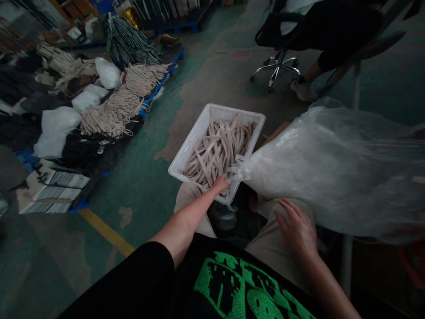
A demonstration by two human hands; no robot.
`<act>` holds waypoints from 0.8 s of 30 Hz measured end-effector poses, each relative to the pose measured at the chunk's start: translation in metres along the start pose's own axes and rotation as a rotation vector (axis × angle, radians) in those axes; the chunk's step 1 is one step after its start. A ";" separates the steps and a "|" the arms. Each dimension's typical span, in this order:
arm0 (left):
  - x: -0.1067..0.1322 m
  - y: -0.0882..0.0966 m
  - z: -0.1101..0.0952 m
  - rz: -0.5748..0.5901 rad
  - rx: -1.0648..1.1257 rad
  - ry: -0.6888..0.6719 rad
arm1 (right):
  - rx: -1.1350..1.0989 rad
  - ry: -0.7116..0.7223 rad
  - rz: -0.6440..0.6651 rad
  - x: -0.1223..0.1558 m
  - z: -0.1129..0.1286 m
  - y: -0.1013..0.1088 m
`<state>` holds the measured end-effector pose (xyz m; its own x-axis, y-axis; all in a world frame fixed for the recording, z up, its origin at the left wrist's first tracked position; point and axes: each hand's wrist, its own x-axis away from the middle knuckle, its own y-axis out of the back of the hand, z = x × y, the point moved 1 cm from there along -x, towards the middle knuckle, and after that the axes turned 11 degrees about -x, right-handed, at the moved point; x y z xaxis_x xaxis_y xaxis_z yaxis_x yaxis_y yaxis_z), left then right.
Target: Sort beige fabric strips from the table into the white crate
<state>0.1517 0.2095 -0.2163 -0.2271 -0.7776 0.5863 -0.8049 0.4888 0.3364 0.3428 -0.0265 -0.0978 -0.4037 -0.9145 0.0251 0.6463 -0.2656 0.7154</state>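
Note:
My left hand point(222, 182) reaches into the near corner of a white plastic tray point(191, 144) that rests on my knees. The tray is full of beige flat straps point(217, 150). The fingers are curled around the knotted neck of a large clear plastic bag point(335, 164), right where it meets the tray's edge. The bag bulges to my right at knee height. My right hand point(297, 228) lies flat on my right thigh just under the bag, fingers stretched out, holding nothing.
Bundles of beige straps point(114, 113), white bags point(55, 128) and dark material lie on blue pallets at the left. A yellow line point(106, 232) crosses the green floor. A seated person's leg point(332, 48) and an office chair base point(277, 66) are ahead.

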 end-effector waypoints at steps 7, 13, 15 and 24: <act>-0.010 -0.037 -0.004 0.129 -0.513 0.013 | 0.035 -0.054 -0.176 0.073 -0.066 0.006; 0.008 -0.024 -0.012 0.220 -0.522 -0.069 | 0.086 0.033 -0.177 0.051 -0.065 -0.002; 0.021 -0.023 -0.014 0.282 -0.454 -0.089 | 0.085 0.026 -0.188 0.049 -0.062 -0.001; 0.157 -0.012 -0.024 0.436 -0.048 -0.246 | -0.259 -0.218 0.131 0.021 0.008 -0.017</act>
<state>0.1387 0.0912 -0.1107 -0.6635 -0.5647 0.4908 -0.5818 0.8019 0.1360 0.3182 -0.0383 -0.1040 -0.4168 -0.8669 0.2734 0.8330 -0.2440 0.4965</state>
